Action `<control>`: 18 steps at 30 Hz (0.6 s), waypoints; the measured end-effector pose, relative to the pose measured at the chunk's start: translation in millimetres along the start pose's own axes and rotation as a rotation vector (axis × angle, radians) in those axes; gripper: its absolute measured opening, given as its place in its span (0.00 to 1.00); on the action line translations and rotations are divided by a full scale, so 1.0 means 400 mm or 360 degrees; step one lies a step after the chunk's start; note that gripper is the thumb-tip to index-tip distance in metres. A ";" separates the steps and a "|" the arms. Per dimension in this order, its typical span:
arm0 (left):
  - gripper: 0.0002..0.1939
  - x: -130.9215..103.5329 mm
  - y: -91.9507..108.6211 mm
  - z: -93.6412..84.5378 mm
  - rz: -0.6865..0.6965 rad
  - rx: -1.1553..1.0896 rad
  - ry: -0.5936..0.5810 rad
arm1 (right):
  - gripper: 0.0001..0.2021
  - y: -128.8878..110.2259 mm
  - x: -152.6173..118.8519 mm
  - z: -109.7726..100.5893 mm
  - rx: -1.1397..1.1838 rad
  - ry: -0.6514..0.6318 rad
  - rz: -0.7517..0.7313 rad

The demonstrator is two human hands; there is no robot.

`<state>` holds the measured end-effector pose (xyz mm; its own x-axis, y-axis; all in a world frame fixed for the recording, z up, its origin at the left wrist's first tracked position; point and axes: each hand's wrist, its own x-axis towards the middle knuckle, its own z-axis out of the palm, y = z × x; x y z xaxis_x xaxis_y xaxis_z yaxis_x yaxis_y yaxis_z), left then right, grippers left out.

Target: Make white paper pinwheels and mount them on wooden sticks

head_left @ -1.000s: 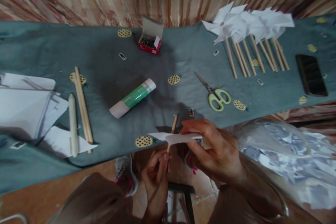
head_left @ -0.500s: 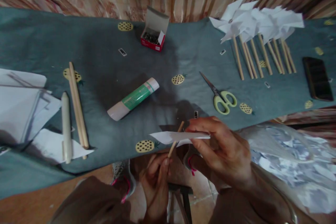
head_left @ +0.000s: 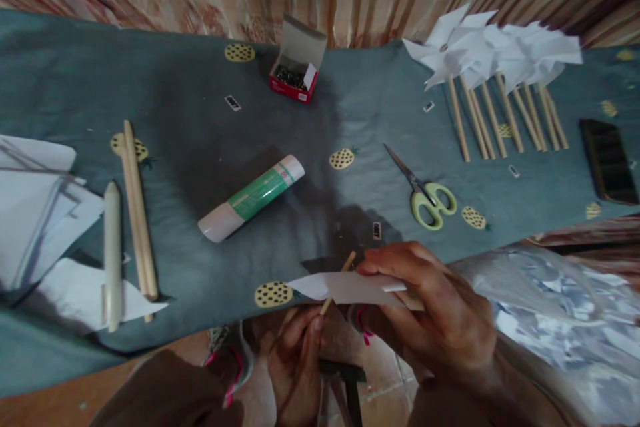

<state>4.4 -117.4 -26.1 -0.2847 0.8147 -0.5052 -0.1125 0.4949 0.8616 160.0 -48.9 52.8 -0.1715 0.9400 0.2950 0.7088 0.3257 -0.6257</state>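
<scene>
Below the table's front edge, my left hand (head_left: 299, 353) pinches a thin wooden stick (head_left: 327, 305) that slants up to the right. A white paper pinwheel (head_left: 353, 288) lies across the stick, seen nearly edge-on. My right hand (head_left: 440, 310) has its fingers closed on the right side of the paper. The joint between paper and stick is hidden. Beyond my hands on the table lie a green-and-white glue stick (head_left: 255, 198) and scissors with light green handles (head_left: 430, 203). Further back stands an open red box (head_left: 294, 80) of small metal pins.
Several finished paper pinwheels (head_left: 495, 53) lie in a row at the back right, near a dark phone (head_left: 607, 161). At left are wooden sticks (head_left: 137, 213), a pale capped cutter or pen (head_left: 113, 260) and paper sheets (head_left: 30, 213). A plastic bag of paper scraps (head_left: 560, 320) sits right.
The paper has turned so that more of its near face shows. My right hand has shifted slightly right and down. My left hand keeps its pinch on the stick. The whole view has moved slightly.
</scene>
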 end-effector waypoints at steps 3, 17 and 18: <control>0.19 -0.004 0.009 0.005 -0.0037 -0.0031 0.0010 | 0.19 0.002 -0.001 0.000 -0.0011 -0.0029 -0.0004; 0.17 -0.008 0.007 0.012 -0.0069 -0.0088 0.0073 | 0.22 0.002 -0.002 0.001 0.0027 -0.0065 0.0025; 0.17 -0.008 0.006 0.011 -0.0069 -0.0087 0.0075 | 0.21 0.000 0.000 0.000 0.0028 -0.0069 0.0042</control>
<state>9.2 -117.4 -22.7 -0.3225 0.7772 -0.5403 -0.1771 0.5112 0.8410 160.0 -48.9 53.0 -0.1828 0.9516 0.2470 0.7015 0.3023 -0.6454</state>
